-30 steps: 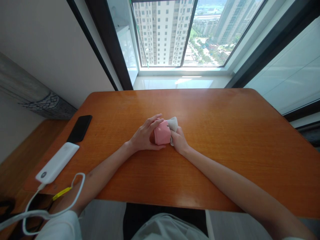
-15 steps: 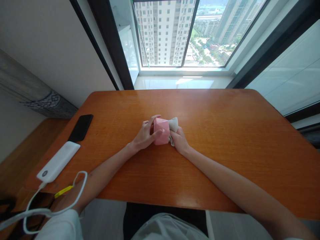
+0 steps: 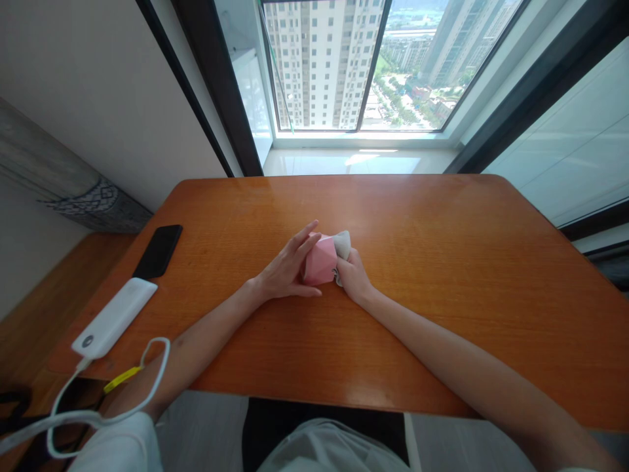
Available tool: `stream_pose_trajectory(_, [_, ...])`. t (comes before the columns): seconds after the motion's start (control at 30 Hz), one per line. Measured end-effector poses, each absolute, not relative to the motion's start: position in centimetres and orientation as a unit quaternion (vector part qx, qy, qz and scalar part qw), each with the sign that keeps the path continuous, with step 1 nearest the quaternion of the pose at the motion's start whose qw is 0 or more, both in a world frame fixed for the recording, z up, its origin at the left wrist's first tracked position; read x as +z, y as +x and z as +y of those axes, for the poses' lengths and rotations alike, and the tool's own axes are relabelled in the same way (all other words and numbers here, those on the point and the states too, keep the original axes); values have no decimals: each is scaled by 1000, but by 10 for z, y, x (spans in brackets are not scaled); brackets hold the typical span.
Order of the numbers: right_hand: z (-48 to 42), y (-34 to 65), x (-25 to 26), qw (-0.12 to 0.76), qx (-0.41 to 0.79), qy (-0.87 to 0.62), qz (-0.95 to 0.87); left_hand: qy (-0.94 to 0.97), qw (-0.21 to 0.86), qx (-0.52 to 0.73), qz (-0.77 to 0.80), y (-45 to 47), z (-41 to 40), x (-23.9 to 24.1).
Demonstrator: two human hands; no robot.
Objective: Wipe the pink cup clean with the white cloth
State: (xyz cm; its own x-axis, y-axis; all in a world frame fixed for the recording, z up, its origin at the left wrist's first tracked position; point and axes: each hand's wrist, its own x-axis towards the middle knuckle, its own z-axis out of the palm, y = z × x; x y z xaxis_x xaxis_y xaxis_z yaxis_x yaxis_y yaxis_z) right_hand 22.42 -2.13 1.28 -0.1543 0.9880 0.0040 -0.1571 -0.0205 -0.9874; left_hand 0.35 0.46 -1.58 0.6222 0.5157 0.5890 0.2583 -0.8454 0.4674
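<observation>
A pink faceted object point(image 3: 322, 260), perhaps a small pot or cup, is between my hands above the middle of the wooden table point(image 3: 422, 328). My left hand point(image 3: 291, 267) lies around its left side with the fingers stretched out and the thumb spread away below. The fingers touch its upper left, and the palm side is hidden. On the right, my right hand point(image 3: 352, 275) is closed on a bunched pale grey cloth point(image 3: 342, 244). The cloth presses against the right side of the pink object. Whether some of it goes inside cannot be made out.
At the table's left edge lie a black phone point(image 3: 158, 252) and a white power bank point(image 3: 115, 318). A white cable point(image 3: 162, 373) with a yellow tag point(image 3: 122, 379) loops over my left forearm. Beyond the far edge is a window point(image 3: 358, 131).
My left hand has loosened, its fingers and thumb spreading apart around the pink object. The pink object has turned and shifted slightly right. My right hand with the cloth has hardly moved.
</observation>
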Motion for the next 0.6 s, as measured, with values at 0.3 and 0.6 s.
stream_pose_trajectory(0.3, [-21, 223, 15, 495, 578, -432, -484, 905, 60, 356, 223, -7, 11, -8])
stream_pose_trajectory(0.6, [-21, 226, 13, 504, 560, -425, -501, 838, 190, 357, 365, 8, -5, 5])
